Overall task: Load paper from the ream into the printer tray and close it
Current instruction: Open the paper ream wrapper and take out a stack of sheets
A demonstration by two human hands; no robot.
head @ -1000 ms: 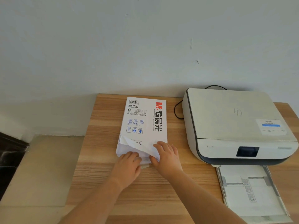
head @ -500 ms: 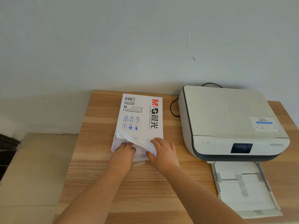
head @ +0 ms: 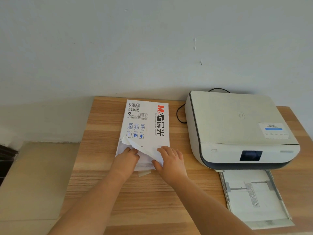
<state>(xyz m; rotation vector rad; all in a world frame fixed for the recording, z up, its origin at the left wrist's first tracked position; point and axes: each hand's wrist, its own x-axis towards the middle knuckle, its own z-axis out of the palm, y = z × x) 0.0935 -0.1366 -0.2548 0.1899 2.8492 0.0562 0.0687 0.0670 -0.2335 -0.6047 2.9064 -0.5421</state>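
Note:
A white paper ream (head: 145,122) with red and black print lies flat on the wooden table (head: 94,167), its near end torn open. My right hand (head: 169,161) pinches the folded-back wrapper flap (head: 145,148) at the ream's near right corner. My left hand (head: 127,160) has its fingers tucked into the opened end, under the flap. To the right stands the white printer (head: 233,126), its paper tray (head: 254,197) pulled out toward me, open, with the guides showing.
A black cable (head: 179,114) loops between the ream and the printer. The table's left edge drops to a beige floor (head: 33,175). A grey wall rises right behind the table. A loose scrap of tape (head: 144,173) lies at the ream's near end.
My left hand has slid further into the open end of the ream, while my right hand keeps the flap lifted. The view has shifted slightly.

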